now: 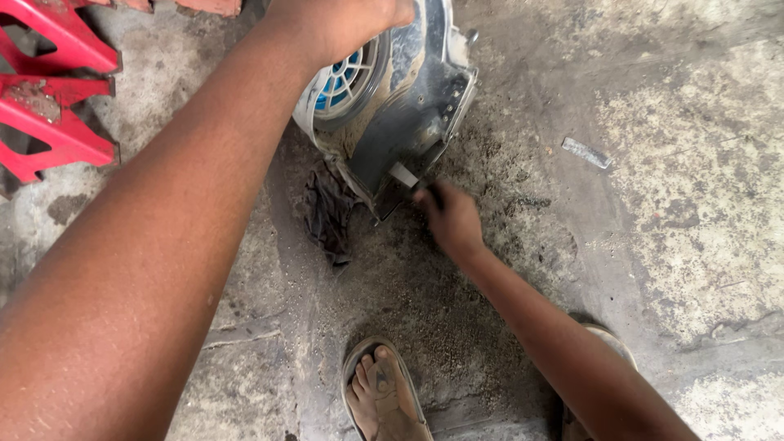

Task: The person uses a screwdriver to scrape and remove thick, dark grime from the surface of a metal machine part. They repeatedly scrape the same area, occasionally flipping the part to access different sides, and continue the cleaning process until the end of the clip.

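Note:
A dirty metal cover (pixel 408 106) with a round vent and a blue fan inside stands tilted on the concrete floor (pixel 653 245). My left hand (pixel 339 24) grips its top edge at the upper middle of the view and holds it up. My right hand (pixel 449 216) is closed on a small tool (pixel 406 176) with a pale tip, pressed against the cover's lower edge. Loose dirt lies on the floor below that edge.
A dark rag (pixel 328 214) lies on the floor by the cover's lower left. Red plastic furniture (pixel 49 90) stands at the upper left. A small grey metal piece (pixel 586 153) lies to the right. My sandalled feet (pixel 384 400) are at the bottom.

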